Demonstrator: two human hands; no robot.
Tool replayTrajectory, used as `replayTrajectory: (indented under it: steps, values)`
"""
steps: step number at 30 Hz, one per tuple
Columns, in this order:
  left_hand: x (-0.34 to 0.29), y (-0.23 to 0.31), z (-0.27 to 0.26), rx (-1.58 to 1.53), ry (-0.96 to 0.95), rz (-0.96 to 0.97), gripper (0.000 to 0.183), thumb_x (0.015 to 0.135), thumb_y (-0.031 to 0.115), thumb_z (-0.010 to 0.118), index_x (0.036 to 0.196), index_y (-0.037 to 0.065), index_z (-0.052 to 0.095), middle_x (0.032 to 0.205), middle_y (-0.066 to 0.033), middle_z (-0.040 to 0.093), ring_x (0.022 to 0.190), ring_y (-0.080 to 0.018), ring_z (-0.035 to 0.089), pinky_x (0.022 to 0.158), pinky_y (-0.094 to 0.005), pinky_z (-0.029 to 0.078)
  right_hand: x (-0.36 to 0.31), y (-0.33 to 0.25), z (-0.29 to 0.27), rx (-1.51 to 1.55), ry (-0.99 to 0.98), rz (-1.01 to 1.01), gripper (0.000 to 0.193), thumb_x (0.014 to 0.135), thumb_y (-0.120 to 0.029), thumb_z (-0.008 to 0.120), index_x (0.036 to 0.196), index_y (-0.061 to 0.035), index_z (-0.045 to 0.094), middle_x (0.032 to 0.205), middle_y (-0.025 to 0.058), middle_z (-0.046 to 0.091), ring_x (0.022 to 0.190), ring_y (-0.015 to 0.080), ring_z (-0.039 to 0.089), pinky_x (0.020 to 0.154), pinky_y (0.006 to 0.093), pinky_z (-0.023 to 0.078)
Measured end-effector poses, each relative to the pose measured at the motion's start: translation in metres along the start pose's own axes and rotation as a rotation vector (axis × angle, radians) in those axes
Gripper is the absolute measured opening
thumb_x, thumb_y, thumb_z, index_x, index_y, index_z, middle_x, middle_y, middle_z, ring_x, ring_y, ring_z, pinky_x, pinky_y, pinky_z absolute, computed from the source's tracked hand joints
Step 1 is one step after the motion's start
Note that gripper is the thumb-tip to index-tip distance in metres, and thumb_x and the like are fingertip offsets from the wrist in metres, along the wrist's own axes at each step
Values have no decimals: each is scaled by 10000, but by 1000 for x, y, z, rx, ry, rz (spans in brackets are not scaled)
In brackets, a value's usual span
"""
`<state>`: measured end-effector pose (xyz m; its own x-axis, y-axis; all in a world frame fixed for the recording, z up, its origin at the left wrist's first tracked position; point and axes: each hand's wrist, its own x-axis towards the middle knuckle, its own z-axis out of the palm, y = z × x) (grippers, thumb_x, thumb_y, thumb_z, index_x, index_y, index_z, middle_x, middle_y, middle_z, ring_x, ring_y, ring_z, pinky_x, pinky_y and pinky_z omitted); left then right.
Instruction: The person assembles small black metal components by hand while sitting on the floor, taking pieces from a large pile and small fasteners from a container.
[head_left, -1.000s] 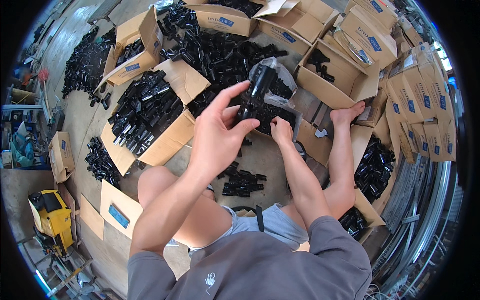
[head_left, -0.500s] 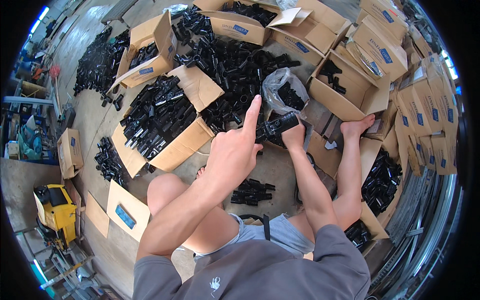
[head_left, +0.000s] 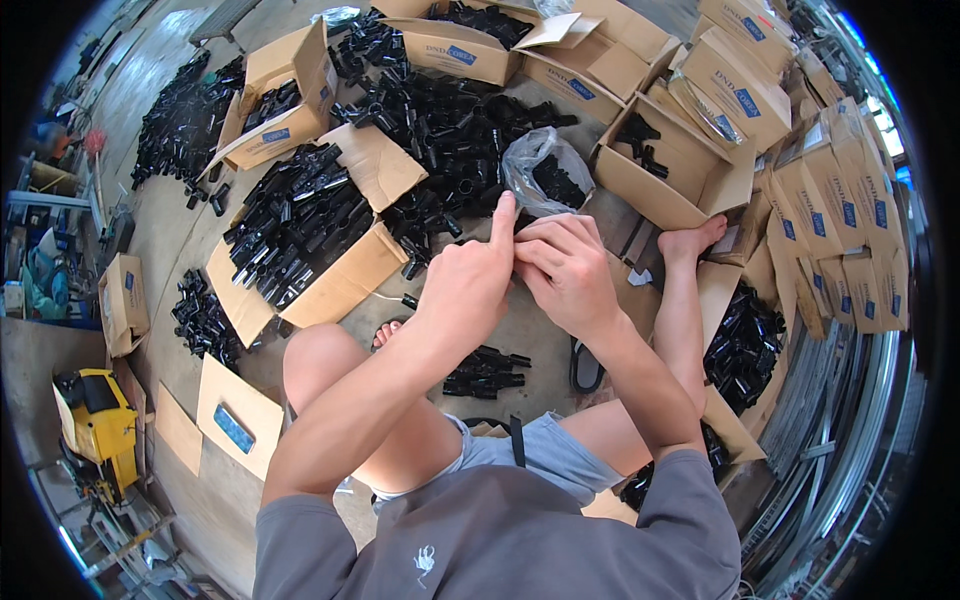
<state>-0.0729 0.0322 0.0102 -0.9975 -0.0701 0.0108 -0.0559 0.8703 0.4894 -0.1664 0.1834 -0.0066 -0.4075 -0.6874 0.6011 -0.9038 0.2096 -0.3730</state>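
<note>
My left hand (head_left: 465,285) is raised in front of me, its index finger stretched forward and its other fingers curled in. My right hand (head_left: 572,275) meets it there, thumb and fingers pinched together against the left index finger. Whatever the two hands hold between them is hidden by the fingers. Just beyond them stands a clear plastic bag (head_left: 528,150) with small black parts inside. A large heap of black tubular parts (head_left: 465,185) spreads behind and to the left. Below my hands, a small stack of similar black parts (head_left: 487,372) lies on the floor between my legs.
An open carton (head_left: 355,275) full of black tubes lies left of my hands. Another open carton (head_left: 640,195) holds a few parts at the right. Stacked cartons (head_left: 830,215) and long metal profiles (head_left: 840,440) line the right side. A dark sandal (head_left: 586,368) lies near my right knee.
My right hand has come up and in to meet the left one. The blocky black object it held is no longer visible. The whole view has shifted slightly.
</note>
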Motion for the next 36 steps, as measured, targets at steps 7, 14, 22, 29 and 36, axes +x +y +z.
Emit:
replayTrajectory:
  steps: [7,14,22,29,36]
  values:
    - [-7,-1,-3,-22,1,-32,953,759,30,770,1549,-38,242,764,-227,688,737,-418,693,658,-508,540,0,-7,0,-29,-2,-28,126,755,-97,771,871,-112,725,920,-15,708,939,184,655,909,378,428]
    - [-10,-5,0,-35,35,-4,901,767,34,770,1519,-36,279,751,-205,680,742,-414,686,655,-514,531,5,-11,-5,-74,-112,-75,115,744,-95,761,845,-116,710,884,-18,694,938,175,653,947,389,407]
    - [-11,-3,-5,-67,64,34,740,735,-40,691,1403,-86,377,729,-229,669,711,-423,693,639,-511,551,3,-8,-4,20,-158,-14,122,737,-90,772,843,-96,712,885,15,699,930,196,657,956,397,400]
    - [-6,-4,2,-38,58,10,737,762,4,740,1405,-12,381,757,-194,670,757,-403,687,657,-504,528,7,-6,-8,33,-188,13,148,711,-119,795,836,-85,723,876,24,701,917,204,655,953,398,391]
    - [-4,-4,0,-123,48,-87,505,796,69,797,1181,42,470,801,-200,678,802,-416,687,691,-511,515,20,-5,-26,104,-194,22,109,785,-133,787,880,-84,765,901,46,716,903,224,669,943,387,423]
